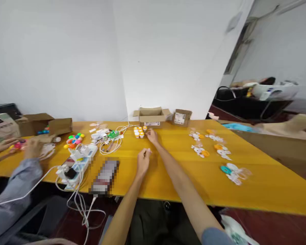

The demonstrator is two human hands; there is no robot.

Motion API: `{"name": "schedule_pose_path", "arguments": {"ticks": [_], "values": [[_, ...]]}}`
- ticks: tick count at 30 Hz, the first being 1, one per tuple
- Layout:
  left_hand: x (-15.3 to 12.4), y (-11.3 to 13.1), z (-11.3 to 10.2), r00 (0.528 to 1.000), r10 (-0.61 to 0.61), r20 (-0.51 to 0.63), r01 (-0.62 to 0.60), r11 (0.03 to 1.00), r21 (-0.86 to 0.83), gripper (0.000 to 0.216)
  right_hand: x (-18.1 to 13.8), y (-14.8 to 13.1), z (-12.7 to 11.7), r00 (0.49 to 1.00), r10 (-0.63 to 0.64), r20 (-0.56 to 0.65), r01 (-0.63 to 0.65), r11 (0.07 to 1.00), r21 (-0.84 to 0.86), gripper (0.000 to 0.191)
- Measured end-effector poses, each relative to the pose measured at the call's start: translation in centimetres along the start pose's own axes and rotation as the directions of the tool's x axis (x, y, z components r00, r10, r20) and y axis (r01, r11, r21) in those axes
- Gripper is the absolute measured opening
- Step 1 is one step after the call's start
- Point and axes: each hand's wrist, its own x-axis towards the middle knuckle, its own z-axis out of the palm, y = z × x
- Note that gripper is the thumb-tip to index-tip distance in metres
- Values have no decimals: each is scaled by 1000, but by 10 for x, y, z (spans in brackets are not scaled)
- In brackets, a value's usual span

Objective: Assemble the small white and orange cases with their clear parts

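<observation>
Several small white jars with yellow-orange lids [139, 131] stand in a tight group on the table. My right hand [152, 135] reaches forward to the right edge of this group, its fingertips closed at the rightmost jar [145, 128]. Nearer to me, my left hand [143, 160] is held over the tabletop with its fingers curled and pressed together. Whatever is between those fingers is too small and blurred to name. An open cardboard box [150, 119] stands just behind the jars.
A smaller cardboard box [182, 117], a phone [105, 177], a power strip [81, 165] with cables, a green circuit board [113, 134] and colourful balls [74, 140] share the yellow table [173, 163]. Bagged tape-like rolls [200, 150] lie right. At left, a co-worker's hand [32, 148] handles small items.
</observation>
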Motion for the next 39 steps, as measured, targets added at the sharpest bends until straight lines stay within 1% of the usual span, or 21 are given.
{"name": "schedule_pose_path", "arguments": {"ticks": [3,4,6,7,10,13,16,18,20,22,23,25,27,30,33,35,39], "values": [[1,0,-3,1000,12,10,-12,1000,3,50,-23,11,-8,1000,-23,-17,23,1000,-14,31],[2,0,-4,1000,18,20,-18,1000,4,48,-32,14,-11,999,-49,-16,49,999,-24,29],[4,0,-6,999,19,34,-19,1000,4,44,-52,20,-19,983,-184,14,184,979,-89,24],[5,0,-7,999,15,32,-16,1000,5,43,-63,22,-24,974,-223,34,226,967,-117,23],[7,0,-9,999,7,32,-8,1000,7,40,-97,29,-39,955,-288,69,296,941,-167,24],[8,2,-10,999,12,46,-12,1000,12,42,-126,40,-55,946,-319,55,323,928,-187,25],[7,3,-10,999,12,49,-13,1000,18,42,-144,57,-78,952,-304,-34,290,932,-217,24],[8,4,-10,999,2,43,-3,1000,23,43,-147,71,-99,951,-265,-158,227,948,-224,20],[8,3,-10,999,-6,40,5,1000,20,43,-144,85,-121,928,-184,-324,125,973,-195,16],[9,2,-10,999,-3,36,2,1000,11,44,-137,96,-140,875,-75,-478,17,992,-124,12],[10,1,-11,999,1,33,-1,1000,5,44,-133,101,-148,849,-11,-529,-34,996,-77,12],[10,1,-11,1000,5,27,-5,1000,-6,44,-125,109,-158,799,113,-590,-120,992,28,12],[10,1,-12,1000,5,23,-5,1000,-13,44,-118,116,-161,762,225,-608,-178,974,137,13],[10,2,-12,1000,5,24,-4,1000,-20,44,-114,127,-160,722,368,-585,-239,927,289,17],[9,3,-11,999,3,35,-2,1000,-28,44,-116,136,-158,716,464,-521,-288,877,386,24],[9,3,-11,999,3,39,-2,1000,-31,45,-117,139,-159,720,499,-481,-333,858,392,30],[9,2,-12,999,9,37,-8,999,-31,45,-119,136,-160,727,520,-448,-411,852,323,35]]}}
